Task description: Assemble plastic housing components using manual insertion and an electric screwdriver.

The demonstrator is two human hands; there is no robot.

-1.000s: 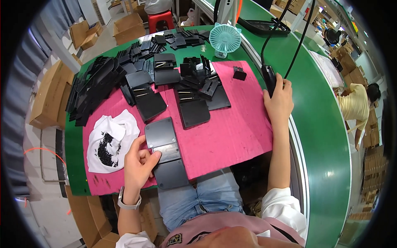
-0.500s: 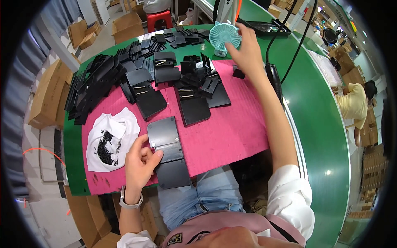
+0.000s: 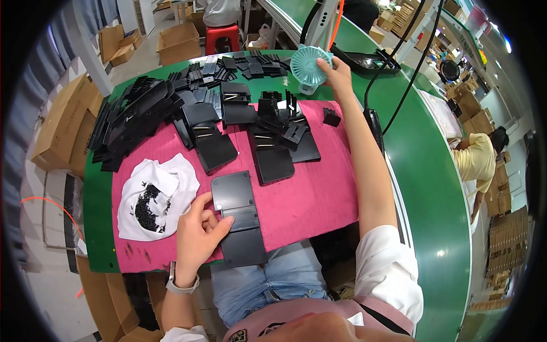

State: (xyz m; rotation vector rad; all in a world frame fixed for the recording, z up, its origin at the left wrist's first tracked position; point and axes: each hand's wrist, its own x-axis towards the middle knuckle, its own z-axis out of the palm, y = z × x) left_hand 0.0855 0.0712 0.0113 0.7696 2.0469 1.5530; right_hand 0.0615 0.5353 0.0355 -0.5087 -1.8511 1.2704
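Note:
My left hand (image 3: 198,235) pinches the left edge of a black plastic panel assembly (image 3: 233,190), thumb on its narrow middle section. Two larger flat plates flank that section, and the near one overhangs the mat's front edge. At the far side of the table, my right hand (image 3: 339,76) grips the right rim of a small teal fan (image 3: 307,65) with thumb and fingers. The fan's round grille faces me, and its base is on the green table. Beside the left hand lies a white cloth (image 3: 132,211) bearing a heap of small black screws (image 3: 147,214).
A pink mat (image 3: 313,199) covers part of the green table (image 3: 439,228). Beyond my left hand lie similar black assemblies (image 3: 274,165) and piles of black plastic parts (image 3: 134,117). A black cable (image 3: 373,128) hangs right of my right forearm. A person in yellow (image 3: 477,162) is far right.
The whole view has shifted slightly. My right thumb and fingers have drawn closer together at the fan's rim. The left hand keeps its hold on the panel assembly.

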